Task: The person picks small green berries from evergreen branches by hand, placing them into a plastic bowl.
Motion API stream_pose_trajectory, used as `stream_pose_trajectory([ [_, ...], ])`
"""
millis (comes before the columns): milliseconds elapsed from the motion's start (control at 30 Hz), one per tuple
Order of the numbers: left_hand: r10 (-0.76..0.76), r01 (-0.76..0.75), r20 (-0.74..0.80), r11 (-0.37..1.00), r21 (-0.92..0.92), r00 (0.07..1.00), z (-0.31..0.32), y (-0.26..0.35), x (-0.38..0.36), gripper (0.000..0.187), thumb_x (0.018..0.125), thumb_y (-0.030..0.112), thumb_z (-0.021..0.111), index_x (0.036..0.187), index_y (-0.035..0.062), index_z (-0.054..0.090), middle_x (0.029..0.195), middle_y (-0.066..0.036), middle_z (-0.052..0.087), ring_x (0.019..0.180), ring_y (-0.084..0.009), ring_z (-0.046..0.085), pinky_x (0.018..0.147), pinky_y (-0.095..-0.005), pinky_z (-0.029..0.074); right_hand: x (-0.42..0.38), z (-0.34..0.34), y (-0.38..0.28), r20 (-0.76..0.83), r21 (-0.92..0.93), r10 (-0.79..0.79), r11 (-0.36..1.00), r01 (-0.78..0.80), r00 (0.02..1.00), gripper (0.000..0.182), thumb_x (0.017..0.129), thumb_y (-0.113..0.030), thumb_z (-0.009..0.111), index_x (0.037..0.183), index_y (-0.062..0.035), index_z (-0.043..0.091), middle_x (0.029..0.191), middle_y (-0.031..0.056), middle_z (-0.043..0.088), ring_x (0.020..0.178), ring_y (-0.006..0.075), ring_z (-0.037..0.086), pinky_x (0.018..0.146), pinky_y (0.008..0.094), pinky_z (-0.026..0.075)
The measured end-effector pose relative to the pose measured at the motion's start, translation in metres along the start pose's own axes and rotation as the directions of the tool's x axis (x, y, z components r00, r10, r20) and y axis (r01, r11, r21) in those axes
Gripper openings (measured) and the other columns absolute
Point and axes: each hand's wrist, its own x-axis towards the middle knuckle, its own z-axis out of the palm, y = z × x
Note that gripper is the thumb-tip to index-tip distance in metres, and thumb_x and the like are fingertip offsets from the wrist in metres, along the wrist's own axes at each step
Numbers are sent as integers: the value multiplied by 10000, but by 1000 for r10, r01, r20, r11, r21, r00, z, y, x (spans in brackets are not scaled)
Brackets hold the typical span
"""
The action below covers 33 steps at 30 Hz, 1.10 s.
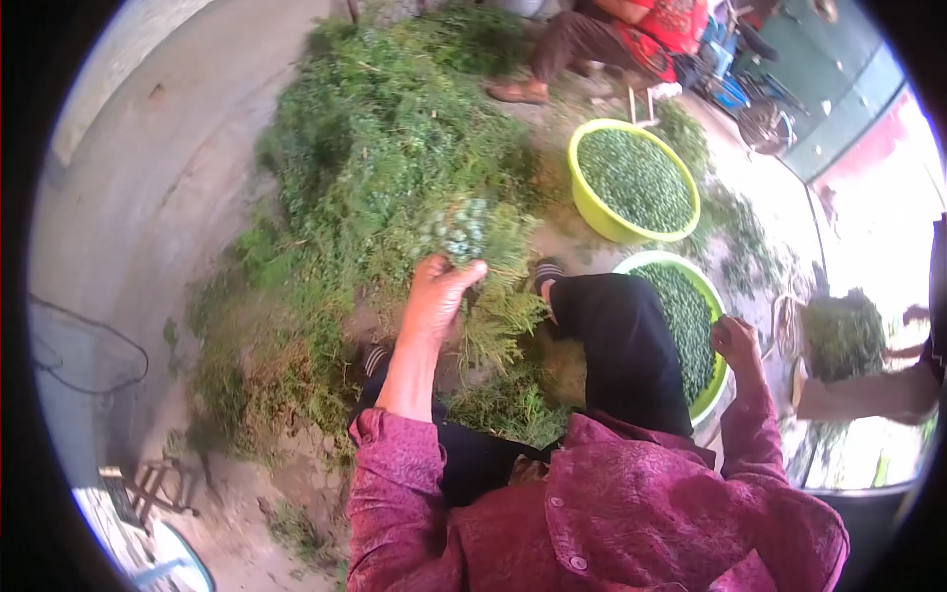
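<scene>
My left hand (439,296) is closed around a leafy sprig (462,229) with a cluster of pale green berry-like fruits at its tip. It is held above a large heap of cut green branches (365,148). My right hand (738,345) is at the right rim of a light green basin (712,395). Its fingers are curled in, and whatever is inside them is hidden. Small green fruits (681,316) fill much of that basin, which stands beside my right knee.
Behind it stands a yellow basin (602,219), also full of small green fruits. A person in red (671,30) sits at the back. At the right, another person's leg (868,397) is near a bundle of greenery (841,335). A cable (94,331) lies on the left floor.
</scene>
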Motion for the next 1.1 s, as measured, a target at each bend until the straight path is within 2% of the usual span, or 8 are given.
stream_pose_trajectory([
  [67, 19, -15, 126, 999, -31, 992, 0, -2, 0, 250, 706, 78, 668, 912, -34, 581, 852, -52, 610, 757, -126, 543, 731, -275, 413, -3, 48, -73, 1, -84, -174, 981, 174, 985, 162, 804, -117, 577, 935, -27, 549, 733, 31, 515, 619, 109, 512, 539, 223, 437],
  [133, -22, 9, 154, 996, 83, 988, -1, 4, -3, 228, 713, 73, 658, 904, -27, 583, 838, -38, 606, 735, -114, 535, 706, -266, 412, -11, 100, -148, -10, 528, 11, 849, -4, 1000, 130, 797, -95, 574, 887, -4, 550, 720, 46, 529, 626, 112, 517, 541, 234, 447],
  [200, -21, -17, 204, 983, 182, 979, -2, -1, -5, 188, 720, 66, 649, 875, -19, 587, 798, -15, 595, 685, -95, 512, 652, -257, 410, -22, 151, -202, 29, 503, -110, 861, 80, 994, 112, 789, -77, 573, 862, 6, 554, 752, 62, 551, 608, 118, 516, 546, 232, 445],
  [333, -148, 45, 227, 914, 404, 963, 1, 11, -16, 163, 726, 46, 634, 863, -28, 588, 771, -13, 584, 662, -77, 480, 605, -237, 401, -45, 235, -263, 339, 223, -393, 916, 333, 855, 185, 745, -65, 624, 898, 19, 563, 754, 62, 581, 648, 124, 544, 606, 247, 466],
  [500, -182, 55, 296, 919, 390, 938, 4, 28, -21, 148, 736, 67, 634, 850, -18, 596, 751, 9, 572, 640, -58, 463, 571, -226, 392, -50, 315, -284, 368, -265, -462, 779, 568, 807, 283, 694, -135, 690, 927, -22, 575, 732, 89, 604, 653, 143, 582, 606, 272, 473],
  [700, -150, 27, 360, 945, 325, 921, -3, 8, -17, 111, 737, 91, 656, 810, 23, 608, 700, 38, 564, 616, -33, 464, 541, -210, 385, -44, 331, -270, 432, -355, -589, 585, 729, 683, 270, 663, -121, 695, 860, -12, 545, 667, 112, 577, 597, 197, 577, 563, 297, 454],
  [933, -88, -50, 439, 955, 293, 894, -5, 4, -18, 152, 728, 92, 687, 859, 36, 632, 771, 37, 608, 697, -36, 518, 620, -197, 421, -39, 328, -258, 484, -86, -481, 805, 586, 731, 252, 681, -107, 693, 849, -12, 531, 659, 54, 566, 586, 120, 544, 542, 274, 440],
  [1100, -66, -18, 490, 986, 165, 869, -7, 1, -21, 170, 714, 117, 703, 850, 40, 636, 750, 47, 598, 673, -38, 489, 624, -210, 413, -42, 321, -254, 564, 174, -187, 979, 106, 804, 176, 733, -71, 669, 806, -52, 510, 647, 7, 542, 531, 60, 500, 452, 204, 382],
])
